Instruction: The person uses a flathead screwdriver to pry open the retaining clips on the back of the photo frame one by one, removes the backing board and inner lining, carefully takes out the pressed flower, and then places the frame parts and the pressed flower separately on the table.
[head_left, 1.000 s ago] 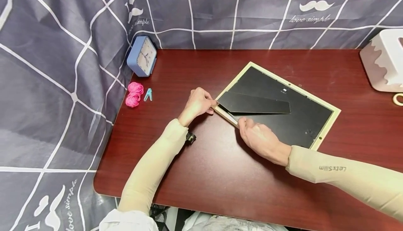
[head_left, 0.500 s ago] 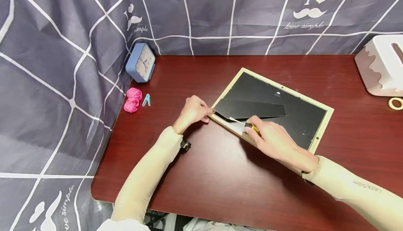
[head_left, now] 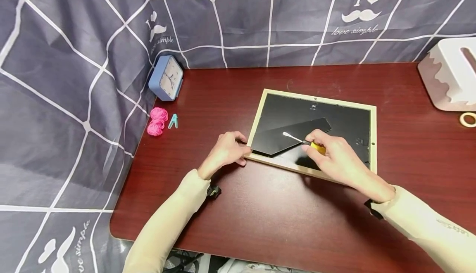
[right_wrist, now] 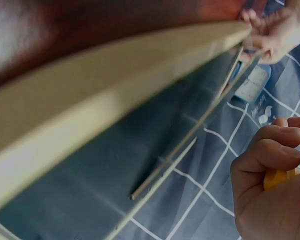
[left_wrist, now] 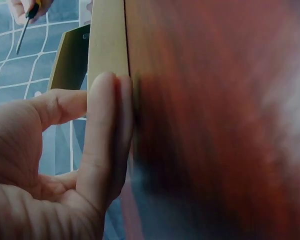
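Observation:
A picture frame (head_left: 373, 132) lies back side up on the table, with a pale wooden rim and a black backing board (head_left: 347, 120). Its black stand flap (head_left: 271, 143) slants across the backing from the near left corner. My left hand (head_left: 227, 150) pinches the rim at that corner; in the left wrist view its fingers (left_wrist: 97, 150) lie along the outer side, thumb over the inner edge. My right hand (head_left: 338, 157) grips a screwdriver (head_left: 318, 148) by its yellow handle. The metal tip is above the stand flap, pointing left. In the right wrist view most of the handle is hidden inside the fist.
A blue alarm clock (head_left: 166, 78) stands at the back left. Pink yarn (head_left: 157, 121) and a teal clip (head_left: 173, 121) lie in front of it. At the back right are a tissue box (head_left: 439, 79) and a ring (head_left: 467, 119). Grey checked cloth hangs behind.
The frame has turned counterclockwise, its near edge now less slanted. My right hand has drawn the screwdriver up from the near edge and over the flap. My left hand has stayed at the corner.

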`<state>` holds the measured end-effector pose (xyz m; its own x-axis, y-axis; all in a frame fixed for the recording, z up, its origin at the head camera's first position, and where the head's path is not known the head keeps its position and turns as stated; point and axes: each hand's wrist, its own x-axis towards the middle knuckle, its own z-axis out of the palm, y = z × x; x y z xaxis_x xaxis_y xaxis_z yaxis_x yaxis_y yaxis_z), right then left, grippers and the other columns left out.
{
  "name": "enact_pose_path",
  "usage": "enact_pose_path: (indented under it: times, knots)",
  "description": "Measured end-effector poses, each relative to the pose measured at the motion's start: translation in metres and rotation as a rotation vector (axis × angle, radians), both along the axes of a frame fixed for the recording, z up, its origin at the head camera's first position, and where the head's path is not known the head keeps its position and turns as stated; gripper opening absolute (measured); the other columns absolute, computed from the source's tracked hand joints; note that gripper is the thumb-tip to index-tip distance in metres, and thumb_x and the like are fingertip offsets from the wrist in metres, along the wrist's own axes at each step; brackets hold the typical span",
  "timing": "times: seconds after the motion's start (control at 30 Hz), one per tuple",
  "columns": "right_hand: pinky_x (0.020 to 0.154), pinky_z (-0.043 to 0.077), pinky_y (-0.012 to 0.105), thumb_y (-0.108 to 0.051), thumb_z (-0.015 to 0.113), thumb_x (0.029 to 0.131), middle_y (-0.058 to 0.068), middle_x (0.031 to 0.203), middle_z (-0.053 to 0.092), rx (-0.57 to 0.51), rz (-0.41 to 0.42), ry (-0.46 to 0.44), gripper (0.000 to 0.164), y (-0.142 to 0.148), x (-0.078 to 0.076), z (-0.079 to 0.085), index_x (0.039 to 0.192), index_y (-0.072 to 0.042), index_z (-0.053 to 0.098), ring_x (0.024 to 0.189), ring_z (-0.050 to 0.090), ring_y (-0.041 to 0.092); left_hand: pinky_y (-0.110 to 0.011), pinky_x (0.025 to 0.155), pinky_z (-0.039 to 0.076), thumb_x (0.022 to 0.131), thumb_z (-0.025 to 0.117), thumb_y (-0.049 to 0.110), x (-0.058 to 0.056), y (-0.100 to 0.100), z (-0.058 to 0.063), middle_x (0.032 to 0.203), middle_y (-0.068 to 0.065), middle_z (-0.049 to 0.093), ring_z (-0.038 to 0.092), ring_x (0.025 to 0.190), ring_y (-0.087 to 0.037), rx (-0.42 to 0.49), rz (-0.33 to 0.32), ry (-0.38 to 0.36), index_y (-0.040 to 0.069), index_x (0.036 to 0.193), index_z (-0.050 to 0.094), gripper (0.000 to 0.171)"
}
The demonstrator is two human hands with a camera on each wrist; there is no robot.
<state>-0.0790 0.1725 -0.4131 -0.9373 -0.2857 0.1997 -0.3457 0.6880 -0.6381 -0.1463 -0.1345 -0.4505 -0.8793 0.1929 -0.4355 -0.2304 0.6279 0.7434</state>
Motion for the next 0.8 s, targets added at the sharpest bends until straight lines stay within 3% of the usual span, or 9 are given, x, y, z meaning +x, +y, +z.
enact_pose_path:
  times: [0.27, 0.4, 0.53, 0.8]
  knots:
    - [0.06, 0.035, 0.024, -0.018, 0.075, 0.101, -0.01, 0.069, 0.048, 0.052, 0.022, -0.033, 0.004, 0.004, -0.021, 0.014, 0.105, -0.017, 0.073, 0.059, 0.04, 0.002, -0.038, 0.105, 0.066, 0.092, 0.073, 0.012, 0.017, -0.002, 0.001, 0.08, -0.004, 0.08, 0.079, 0.059, -0.015, -0.014, -0.101, -0.021, 0.004, 0.129, 0.067, 0.038]
    - [0.061, 0.034, 0.026, -0.023, 0.072, 0.103, -0.008, 0.069, 0.047, 0.108, 0.03, -0.088, 0.008, 0.001, -0.038, 0.021, 0.106, -0.016, 0.074, 0.06, 0.042, 0.006, -0.035, 0.086, 0.072, 0.097, 0.075, 0.015, 0.016, -0.005, 0.004, 0.08, -0.007, 0.079, 0.079, 0.059, -0.016, 0.039, -0.131, -0.051, 0.001, 0.127, 0.067, 0.034]
    - [0.063, 0.035, 0.028, -0.026, 0.071, 0.104, -0.007, 0.068, 0.047, 0.135, 0.016, -0.129, 0.01, -0.005, -0.05, 0.022, 0.105, -0.016, 0.074, 0.064, 0.047, 0.012, -0.033, 0.065, 0.071, 0.101, 0.076, 0.016, -0.004, -0.002, 0.009, 0.086, -0.013, 0.08, 0.078, 0.06, -0.017, 0.073, -0.127, -0.028, -0.002, 0.127, 0.067, 0.033]
    - [0.065, 0.038, 0.032, -0.034, 0.069, 0.105, -0.004, 0.07, 0.053, 0.102, -0.014, -0.174, 0.018, -0.02, -0.066, 0.013, 0.104, -0.016, 0.074, 0.07, 0.055, 0.017, -0.03, 0.063, 0.07, 0.1, 0.081, 0.025, -0.056, 0.021, 0.006, 0.092, -0.013, 0.081, 0.079, 0.061, -0.019, -0.057, -0.117, 0.089, 0.002, 0.122, 0.067, 0.035]
